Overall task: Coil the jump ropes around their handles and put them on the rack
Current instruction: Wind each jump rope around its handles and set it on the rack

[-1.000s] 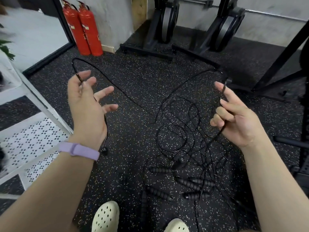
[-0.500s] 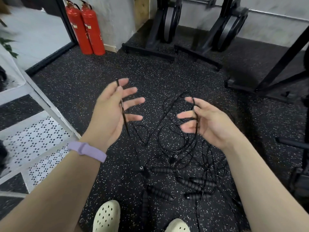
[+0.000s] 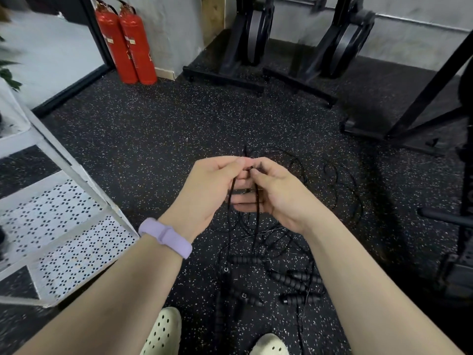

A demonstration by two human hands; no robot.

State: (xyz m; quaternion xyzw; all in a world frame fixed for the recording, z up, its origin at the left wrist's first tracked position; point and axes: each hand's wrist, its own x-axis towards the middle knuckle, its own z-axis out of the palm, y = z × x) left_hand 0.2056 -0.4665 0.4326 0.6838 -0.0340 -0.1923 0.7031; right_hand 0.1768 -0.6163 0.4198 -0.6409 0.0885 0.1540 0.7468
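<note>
Speckled rubber floor (image 3: 158,139), thin black cord (image 3: 231,190) pinched.

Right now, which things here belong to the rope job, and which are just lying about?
Job: left hand, right hand, rope both pinch, handles on floor, white rack.
Lying about: fire extinguishers, black machines.

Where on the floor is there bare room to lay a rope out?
Bare floor lies between the fire extinguishers, the white rack and the hands. It is crowded under the hands and toward the shoes, where tangled ropes and handles lie.
</note>
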